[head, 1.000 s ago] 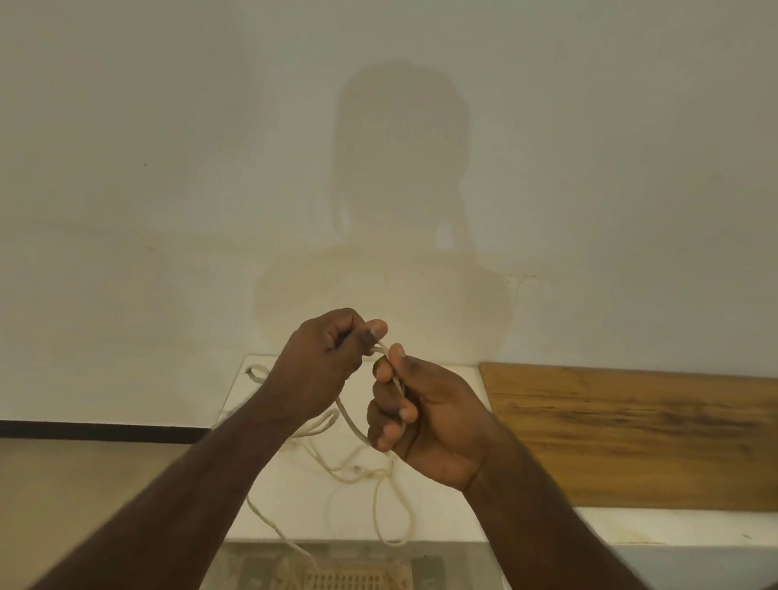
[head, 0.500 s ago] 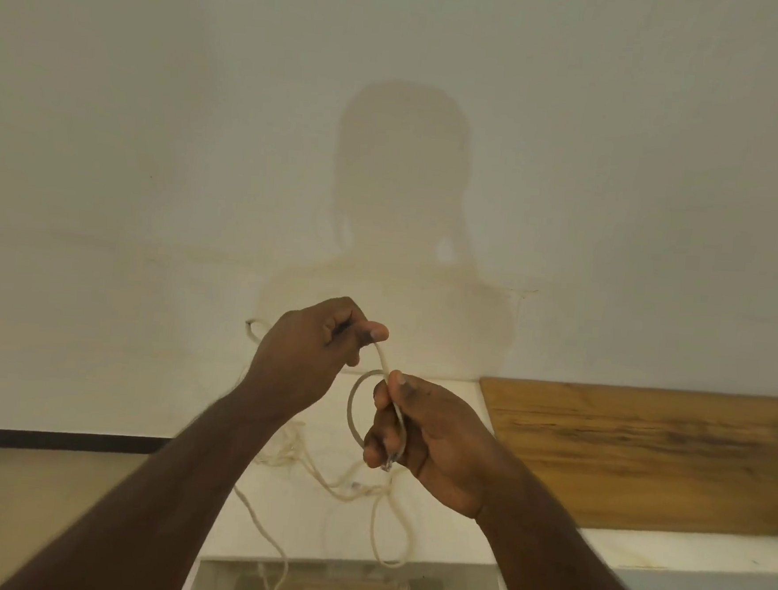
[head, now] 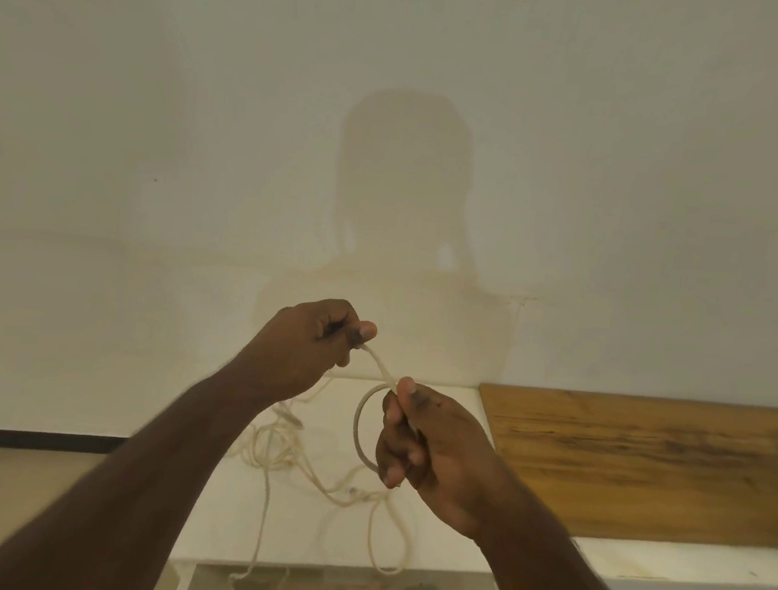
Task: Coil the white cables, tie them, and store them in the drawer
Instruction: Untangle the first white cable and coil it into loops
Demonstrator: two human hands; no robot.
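Both fists raised — pinching cable (head: 380,367).

Dim, warm light is falling from behind the person onto the wall.

A soft, yellowish light is filling the room and a broad shadow of a head and shoulders (head: 398,231) is lying on the pale wall (head: 160,117), with blurred edges. No glare is showing on the white desk (head: 429,546). The whole picture is looking slightly soft and grainy. The forearms are going dark toward the lower corners, and the wide lens is bending the wooden board (head: 642,464) at the right edge.
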